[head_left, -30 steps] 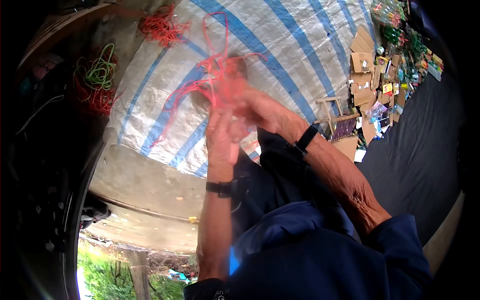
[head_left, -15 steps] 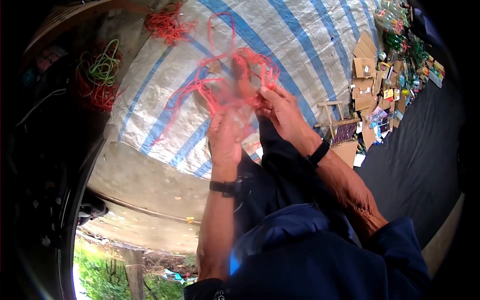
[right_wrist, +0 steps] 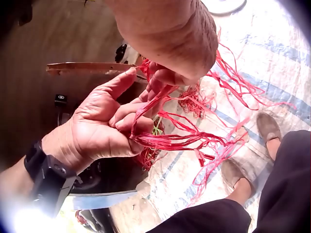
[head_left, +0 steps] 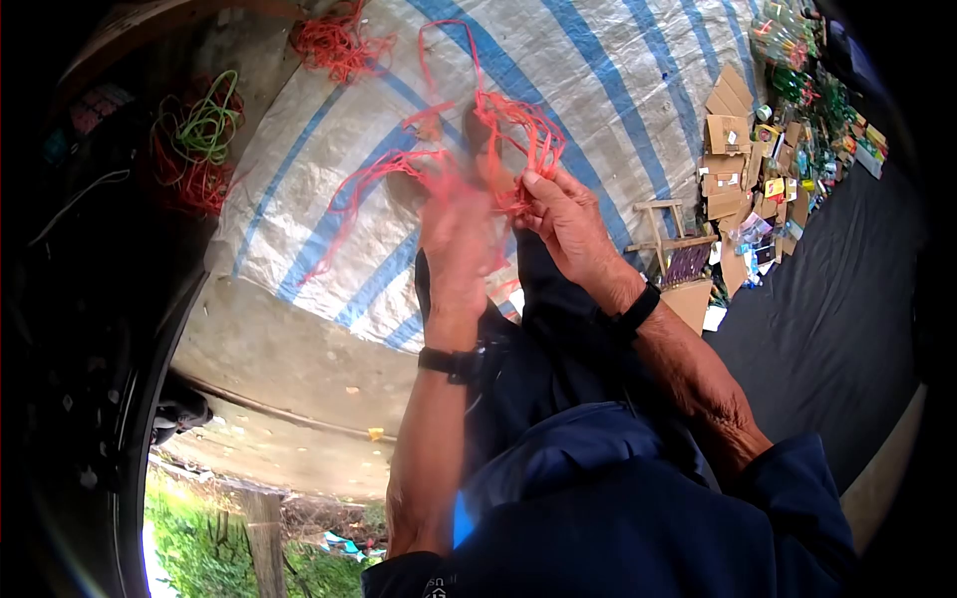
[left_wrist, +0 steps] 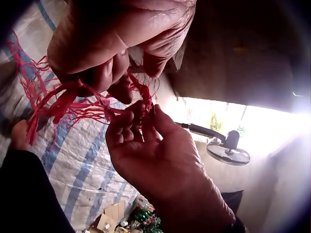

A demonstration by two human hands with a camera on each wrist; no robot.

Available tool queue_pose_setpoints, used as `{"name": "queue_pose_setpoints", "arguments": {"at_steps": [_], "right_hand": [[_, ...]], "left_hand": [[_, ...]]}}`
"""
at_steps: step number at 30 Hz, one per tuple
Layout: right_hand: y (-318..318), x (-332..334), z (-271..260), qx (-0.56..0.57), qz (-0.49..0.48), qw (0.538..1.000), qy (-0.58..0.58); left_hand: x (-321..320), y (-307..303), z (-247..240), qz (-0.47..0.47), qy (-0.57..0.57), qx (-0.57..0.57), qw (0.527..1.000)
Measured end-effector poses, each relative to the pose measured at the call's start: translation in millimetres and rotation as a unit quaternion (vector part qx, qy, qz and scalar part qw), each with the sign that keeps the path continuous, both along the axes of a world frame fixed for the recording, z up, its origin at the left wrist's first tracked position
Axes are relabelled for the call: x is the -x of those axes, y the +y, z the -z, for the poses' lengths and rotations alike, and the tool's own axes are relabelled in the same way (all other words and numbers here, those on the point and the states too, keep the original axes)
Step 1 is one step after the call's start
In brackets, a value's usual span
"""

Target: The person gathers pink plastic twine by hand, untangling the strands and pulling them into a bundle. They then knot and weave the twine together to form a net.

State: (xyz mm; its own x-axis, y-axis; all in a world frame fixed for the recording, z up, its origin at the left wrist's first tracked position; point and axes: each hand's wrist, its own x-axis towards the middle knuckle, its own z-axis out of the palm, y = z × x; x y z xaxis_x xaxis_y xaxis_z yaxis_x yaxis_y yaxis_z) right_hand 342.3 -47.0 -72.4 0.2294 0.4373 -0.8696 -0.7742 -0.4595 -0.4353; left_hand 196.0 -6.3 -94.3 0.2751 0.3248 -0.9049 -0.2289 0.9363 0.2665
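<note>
From the gripping left hand (head_left: 459,254) and right hand (head_left: 573,227) trail red strands (right_wrist: 170,141).

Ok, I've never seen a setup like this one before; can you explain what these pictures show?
There is no robot here, just a person's two bare hands. The wide picture comes from the head, looking forward and down; the other two come from cameras on each wrist, looking at that hand's work.

The left hand, blurred in the head view, and the right hand both hold thin red strands. Below is a blue-and-white striped sheet. A red tangle lies at its upper left edge in the head view, with cardboard and bottles toward the right.
</note>
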Motion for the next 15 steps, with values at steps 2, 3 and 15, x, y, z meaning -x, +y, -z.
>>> {"name": "queue_pose_setpoints", "arguments": {"at_steps": [2, 3, 15], "right_hand": [[0, 1, -1, 0.002, -0.007, 1.000, 0.005], [0, 2, 0, 0.002, -0.008, 1.000, 0.005], [-17, 0, 17, 0.017, 0.019, 0.999, 0.024]], "left_hand": [[-5, 2, -4, 0.018, 0.025, 0.019, 0.999], [-6, 2, -4, 0.018, 0.025, 0.019, 0.999], [-2, -1, -6, 0.160, 0.074, -0.035, 0.984]]}}
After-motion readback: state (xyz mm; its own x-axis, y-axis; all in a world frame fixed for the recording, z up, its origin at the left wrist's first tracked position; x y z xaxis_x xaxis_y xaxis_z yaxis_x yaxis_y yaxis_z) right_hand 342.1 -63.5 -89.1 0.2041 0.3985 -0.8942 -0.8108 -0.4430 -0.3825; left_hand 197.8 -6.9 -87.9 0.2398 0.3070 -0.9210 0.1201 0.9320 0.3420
